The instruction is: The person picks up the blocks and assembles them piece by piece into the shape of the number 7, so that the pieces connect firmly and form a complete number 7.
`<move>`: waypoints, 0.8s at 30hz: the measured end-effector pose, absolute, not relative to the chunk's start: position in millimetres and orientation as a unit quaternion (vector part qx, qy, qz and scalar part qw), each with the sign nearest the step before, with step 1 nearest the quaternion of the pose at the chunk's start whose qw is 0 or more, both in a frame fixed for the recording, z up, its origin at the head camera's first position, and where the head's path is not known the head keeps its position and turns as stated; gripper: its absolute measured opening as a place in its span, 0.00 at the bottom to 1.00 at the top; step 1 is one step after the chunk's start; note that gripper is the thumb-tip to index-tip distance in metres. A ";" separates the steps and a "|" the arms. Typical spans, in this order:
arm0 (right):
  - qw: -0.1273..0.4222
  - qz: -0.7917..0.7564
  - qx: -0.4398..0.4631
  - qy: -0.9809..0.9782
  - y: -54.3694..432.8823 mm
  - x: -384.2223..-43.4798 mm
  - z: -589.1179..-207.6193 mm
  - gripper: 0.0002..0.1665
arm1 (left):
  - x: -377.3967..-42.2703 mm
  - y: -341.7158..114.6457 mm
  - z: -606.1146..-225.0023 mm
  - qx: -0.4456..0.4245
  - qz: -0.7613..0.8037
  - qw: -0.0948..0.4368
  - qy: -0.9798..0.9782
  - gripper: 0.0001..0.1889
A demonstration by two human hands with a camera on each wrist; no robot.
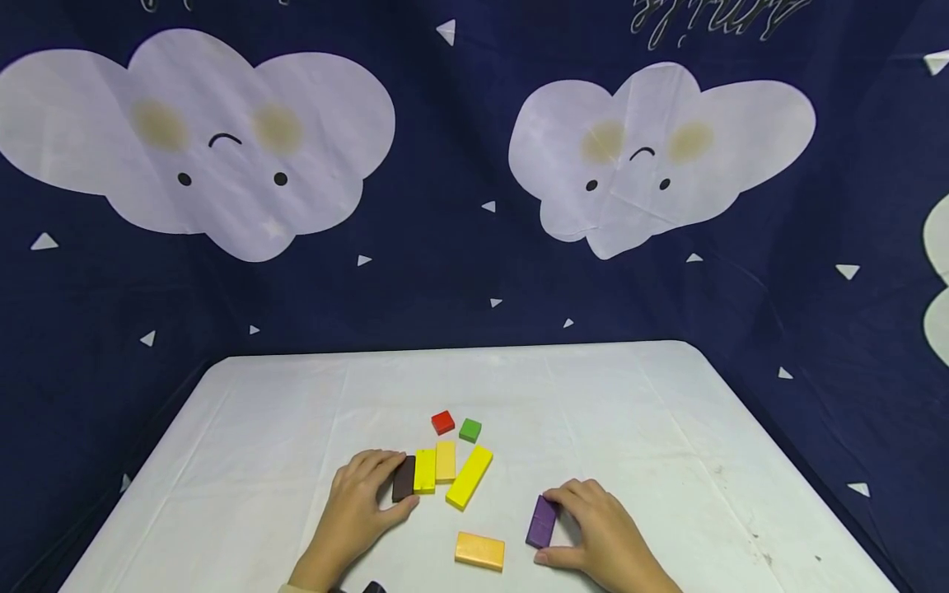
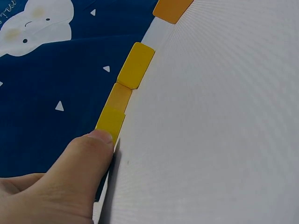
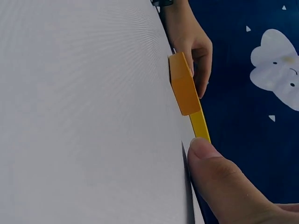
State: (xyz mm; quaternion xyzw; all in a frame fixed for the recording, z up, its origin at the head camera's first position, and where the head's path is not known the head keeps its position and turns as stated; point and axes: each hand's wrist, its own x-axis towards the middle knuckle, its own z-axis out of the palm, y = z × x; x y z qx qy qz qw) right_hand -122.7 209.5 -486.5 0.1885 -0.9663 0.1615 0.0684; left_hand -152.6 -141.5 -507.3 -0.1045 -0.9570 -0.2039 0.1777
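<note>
In the head view, my left hand (image 1: 354, 509) holds a dark brown block (image 1: 404, 479) by its two ends, between thumb and fingers. Flush against that block is a short yellow block (image 1: 425, 472), followed by a pale orange-yellow block (image 1: 446, 462). A long yellow block (image 1: 469, 478) slants at the right of this row. Further right, my right hand (image 1: 606, 537) grips a purple block (image 1: 542, 520), thumb at the near end and fingers at the far end. The thumb (image 3: 210, 163) hides the purple block in the right wrist view.
An orange block (image 1: 479, 551) lies between the hands, nearer the front. Small red (image 1: 442, 422) and green (image 1: 470, 430) blocks lie behind the row. The white table (image 1: 296, 412) meets a dark blue cloth (image 1: 445, 321) with clouds. A black object (image 1: 374, 587) shows near the left wrist.
</note>
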 end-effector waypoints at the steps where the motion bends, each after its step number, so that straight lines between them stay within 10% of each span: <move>1: 0.070 0.161 0.187 -0.966 209.5 -122.6 -486.7 0.49 | -152.9 -141.5 -507.2 -0.103 -0.204 0.175 -0.958 0.34; 24: 0.093 0.181 0.215 -0.955 215.4 -118.0 -495.4 0.40 | -153.6 -141.2 -506.3 -0.080 -0.223 0.141 -0.961 0.34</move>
